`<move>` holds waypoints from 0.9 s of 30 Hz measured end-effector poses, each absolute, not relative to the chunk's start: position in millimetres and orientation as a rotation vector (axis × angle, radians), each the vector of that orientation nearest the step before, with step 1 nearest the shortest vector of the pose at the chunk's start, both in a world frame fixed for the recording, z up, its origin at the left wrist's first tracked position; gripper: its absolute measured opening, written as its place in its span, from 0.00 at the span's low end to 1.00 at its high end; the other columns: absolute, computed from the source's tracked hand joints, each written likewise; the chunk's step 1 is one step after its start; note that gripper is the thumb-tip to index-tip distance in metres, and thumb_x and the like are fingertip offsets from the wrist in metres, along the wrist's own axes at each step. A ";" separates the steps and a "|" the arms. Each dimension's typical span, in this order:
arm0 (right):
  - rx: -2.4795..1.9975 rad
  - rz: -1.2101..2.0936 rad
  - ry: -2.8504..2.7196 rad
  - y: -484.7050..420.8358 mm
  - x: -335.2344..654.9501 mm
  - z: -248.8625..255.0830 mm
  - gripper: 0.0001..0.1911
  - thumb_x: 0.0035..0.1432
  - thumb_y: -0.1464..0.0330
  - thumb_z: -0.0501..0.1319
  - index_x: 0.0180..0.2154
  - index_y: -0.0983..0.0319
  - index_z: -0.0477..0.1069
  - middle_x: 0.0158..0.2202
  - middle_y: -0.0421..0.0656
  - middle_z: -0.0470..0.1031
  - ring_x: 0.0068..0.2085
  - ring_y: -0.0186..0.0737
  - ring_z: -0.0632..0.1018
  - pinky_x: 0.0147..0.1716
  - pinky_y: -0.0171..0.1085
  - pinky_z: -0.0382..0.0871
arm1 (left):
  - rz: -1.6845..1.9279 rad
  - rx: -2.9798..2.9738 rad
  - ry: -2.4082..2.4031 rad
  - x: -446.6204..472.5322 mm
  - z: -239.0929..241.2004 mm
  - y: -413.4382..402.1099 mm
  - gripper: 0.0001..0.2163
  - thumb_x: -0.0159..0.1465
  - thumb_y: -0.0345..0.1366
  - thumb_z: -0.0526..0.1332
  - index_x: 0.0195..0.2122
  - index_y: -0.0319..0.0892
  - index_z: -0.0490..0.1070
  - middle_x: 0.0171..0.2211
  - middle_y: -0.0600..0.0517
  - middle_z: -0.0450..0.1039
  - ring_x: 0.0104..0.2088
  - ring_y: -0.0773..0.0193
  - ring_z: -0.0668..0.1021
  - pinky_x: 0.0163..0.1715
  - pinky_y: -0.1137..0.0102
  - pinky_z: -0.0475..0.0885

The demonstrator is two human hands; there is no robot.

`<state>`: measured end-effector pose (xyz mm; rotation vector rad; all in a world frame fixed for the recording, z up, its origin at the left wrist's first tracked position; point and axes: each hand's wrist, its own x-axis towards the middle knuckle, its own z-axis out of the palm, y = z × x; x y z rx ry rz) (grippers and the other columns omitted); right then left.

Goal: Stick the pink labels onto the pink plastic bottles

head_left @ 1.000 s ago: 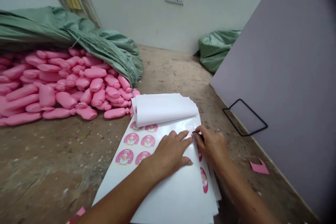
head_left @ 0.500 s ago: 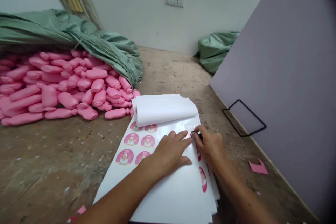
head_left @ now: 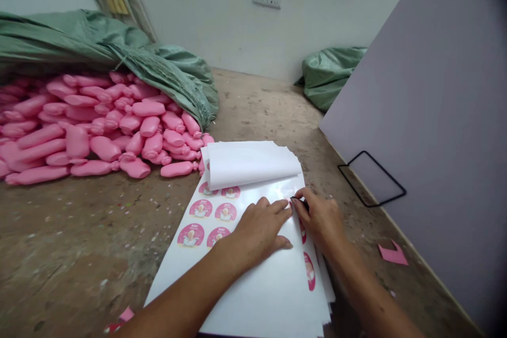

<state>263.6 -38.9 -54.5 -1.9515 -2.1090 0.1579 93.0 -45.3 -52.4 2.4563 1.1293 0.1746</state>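
A stack of white sticker sheets (head_left: 241, 296) lies on the surface before me, printed with round pink labels (head_left: 191, 234) that bear the word BABY. My left hand (head_left: 261, 232) rests on the top sheet with its fingers stretched out and thumb apart, fingertips by a label it mostly covers. Just to the right, my right hand (head_left: 319, 216) is pinched around a small dark object (head_left: 299, 200), its tip at that label's edge. What kind of object it is stays hidden by the fingers. The far end of a sheet (head_left: 253, 163) is curled back over the stack.
Many pink plastic bottles (head_left: 105, 148) spill from a green sack (head_left: 174, 74) at left. Another green sack (head_left: 332, 74) sits by the wall. A grey panel (head_left: 428, 116) with a black wire frame (head_left: 372, 179) leans at right, near a pink scrap (head_left: 393, 253).
The whole view has shifted slightly. Both hands keep nearly the same place on the sheet, the right still pinching the small dark object.
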 end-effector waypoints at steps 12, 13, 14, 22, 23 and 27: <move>-1.885 0.429 -2.012 -37.7 276.7 -55.2 0.18 0.62 0.56 0.49 0.43 0.58 0.71 0.25 0.39 0.75 0.29 0.40 0.75 0.28 0.35 0.62 | 0.313 2.274 1.096 85.5 -45.9 -43.2 0.26 0.52 0.41 0.67 0.52 0.42 0.64 0.57 0.48 0.61 0.50 0.53 0.67 0.49 0.60 0.66; -1.893 0.449 -1.998 -39.2 276.2 -55.2 0.20 0.62 0.55 0.48 0.46 0.58 0.70 0.26 0.40 0.76 0.30 0.42 0.75 0.29 0.36 0.63 | 0.326 2.249 1.088 83.4 -45.6 -43.4 0.25 0.53 0.38 0.66 0.51 0.42 0.64 0.57 0.47 0.61 0.51 0.53 0.67 0.50 0.60 0.66; -1.901 0.472 -1.992 -41.2 275.2 -55.2 0.22 0.61 0.54 0.49 0.48 0.57 0.70 0.28 0.42 0.77 0.31 0.44 0.76 0.30 0.38 0.64 | 0.332 2.232 1.080 81.2 -45.4 -43.9 0.24 0.53 0.36 0.65 0.51 0.42 0.65 0.57 0.46 0.61 0.52 0.53 0.67 0.51 0.61 0.65; -1.714 1.006 -1.778 -70.3 271.6 -38.8 0.22 0.54 0.55 0.60 0.48 0.56 0.73 0.41 0.44 0.79 0.38 0.46 0.77 0.35 0.40 0.68 | 0.348 2.229 1.058 75.0 -49.3 -50.7 0.20 0.53 0.30 0.63 0.48 0.39 0.67 0.56 0.42 0.62 0.54 0.48 0.67 0.52 0.56 0.64; -1.634 1.141 -1.614 -75.0 273.3 -35.1 0.21 0.53 0.55 0.61 0.47 0.56 0.73 0.41 0.43 0.78 0.37 0.43 0.77 0.33 0.38 0.68 | 0.365 2.230 1.064 75.7 -49.3 -52.8 0.20 0.54 0.30 0.64 0.48 0.38 0.67 0.56 0.41 0.62 0.54 0.48 0.67 0.51 0.55 0.65; -1.449 1.115 -1.186 -94.6 283.6 -24.1 0.14 0.48 0.58 0.67 0.38 0.54 0.74 0.38 0.38 0.77 0.33 0.40 0.75 0.30 0.36 0.69 | 0.430 2.262 1.095 74.6 -39.8 -68.7 0.17 0.53 0.32 0.66 0.44 0.39 0.70 0.51 0.43 0.68 0.50 0.52 0.71 0.48 0.63 0.68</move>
